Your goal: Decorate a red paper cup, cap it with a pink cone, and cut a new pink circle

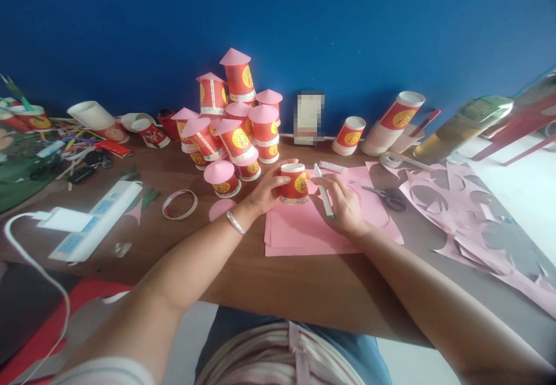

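Observation:
My left hand [270, 191] is closed around the side of a red paper cup [293, 185] with a yellow emblem. The cup stands over the left part of a stack of pink paper sheets [299, 234], its white ring facing up. In my right hand [343, 202] is a white marker [324, 191], held slanting just right of the cup; its tip points up and away from me. A white pen cap or second marker [333, 167] lies at the back edge of the pink sheets.
Red cups with pink cone roofs [236, 139] are piled behind my left hand. Scissors [393, 201], pink paper scraps [464, 223] and a tape roll [391, 159] lie to the right. At left are a power strip [102, 217] and another tape roll [179, 204]. Spare cups [348, 136] stand by the wall.

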{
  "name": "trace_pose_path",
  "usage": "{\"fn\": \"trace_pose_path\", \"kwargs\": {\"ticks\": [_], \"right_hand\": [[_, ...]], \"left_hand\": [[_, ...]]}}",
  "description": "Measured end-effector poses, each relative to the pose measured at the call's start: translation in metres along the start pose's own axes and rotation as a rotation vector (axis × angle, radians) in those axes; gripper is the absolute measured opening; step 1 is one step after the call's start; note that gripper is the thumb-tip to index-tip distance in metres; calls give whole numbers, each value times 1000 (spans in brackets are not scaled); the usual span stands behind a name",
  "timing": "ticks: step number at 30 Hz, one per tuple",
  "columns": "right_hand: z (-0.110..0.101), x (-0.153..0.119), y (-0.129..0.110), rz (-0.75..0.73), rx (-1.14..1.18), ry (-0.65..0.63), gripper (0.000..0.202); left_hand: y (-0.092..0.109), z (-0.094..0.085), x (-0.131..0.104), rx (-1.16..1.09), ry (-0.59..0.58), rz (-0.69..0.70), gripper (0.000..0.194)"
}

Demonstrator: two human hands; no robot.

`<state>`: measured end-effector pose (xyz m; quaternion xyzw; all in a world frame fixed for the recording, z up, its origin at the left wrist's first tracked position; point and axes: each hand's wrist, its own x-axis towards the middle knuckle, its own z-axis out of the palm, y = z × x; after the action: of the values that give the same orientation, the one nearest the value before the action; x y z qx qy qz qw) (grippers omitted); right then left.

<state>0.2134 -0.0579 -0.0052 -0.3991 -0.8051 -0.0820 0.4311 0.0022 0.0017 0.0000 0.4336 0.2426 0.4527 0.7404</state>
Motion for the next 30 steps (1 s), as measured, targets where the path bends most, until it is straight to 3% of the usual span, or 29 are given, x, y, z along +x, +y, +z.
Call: {"fn": "trace_pose_path", "kwargs": {"ticks": [4,11,16,19,22,24,30], "right_hand": [[1,0,13,168,13,-15,36],[1,0,28,287,75,20,45],[-3,2,32,333,149,33,34],[-7,6,32,367,240,93,26],[-9,8,32,433,315,157,17],[-9,9,32,489,367,149,15],[-8,10,30,613,466,59,24]], "left_hand": [[-2,-1,-2,62,-35,25,57],[-4,-2,-6,287,-179,31,60],[-4,0,-4,194,-244,-36,63],[-7,-4,2,210,-46,46,48],[-8,-11,8,463,225,229,34],[-8,-15,10,688,258,307,32],[-10,-10,6,1081,-38,272,30]]}}
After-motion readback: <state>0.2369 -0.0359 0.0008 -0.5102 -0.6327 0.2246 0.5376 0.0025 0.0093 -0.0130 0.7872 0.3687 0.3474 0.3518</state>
